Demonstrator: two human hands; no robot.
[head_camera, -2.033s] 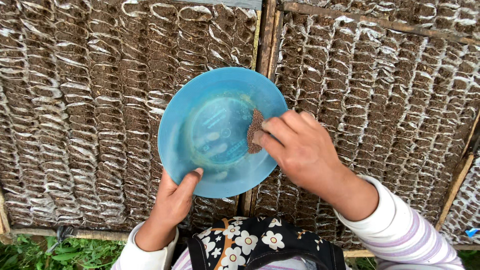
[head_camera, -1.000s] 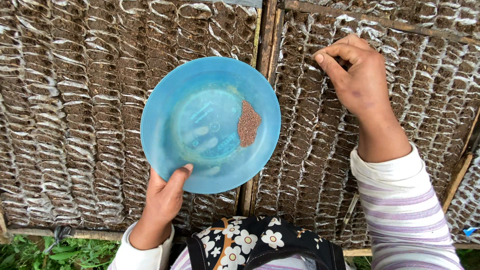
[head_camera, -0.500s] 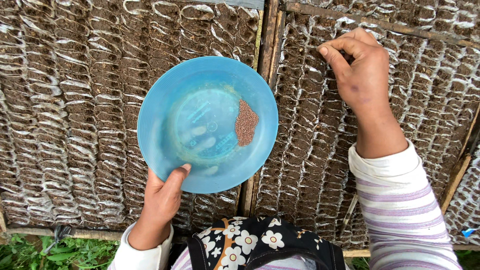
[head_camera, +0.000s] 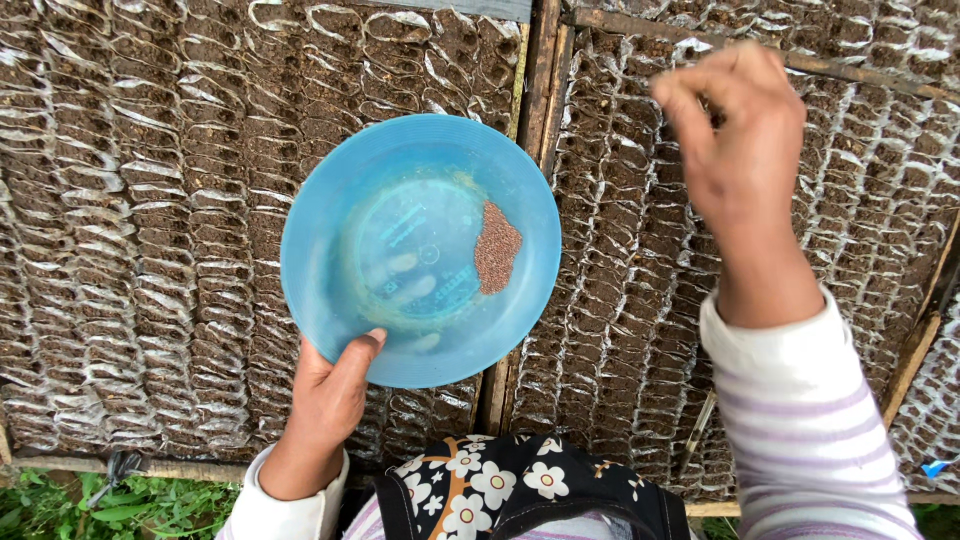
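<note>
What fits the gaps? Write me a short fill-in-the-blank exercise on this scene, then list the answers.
1. The left hand holds a round plate coloured ____.
2. The small pile of brown seeds lies on the plate's ____ side.
3. The right hand is raised over rows of soil-filled ____.

Answers: blue; right; bags

The blue bowl (head_camera: 400, 250) in the left grip (head_camera: 330, 400) is smooth, slightly glossy, translucent plastic, and the seeds (head_camera: 497, 248) in it are a fine, matt brown grain. Beneath the right grip (head_camera: 735, 140), the seedling cells (head_camera: 150, 200) are thin, crinkled clear plastic packed with rough, crumbly soil, framed by weathered wooden slats (head_camera: 540, 70). The striped sleeve (head_camera: 810, 420) is soft knit cloth.
</note>
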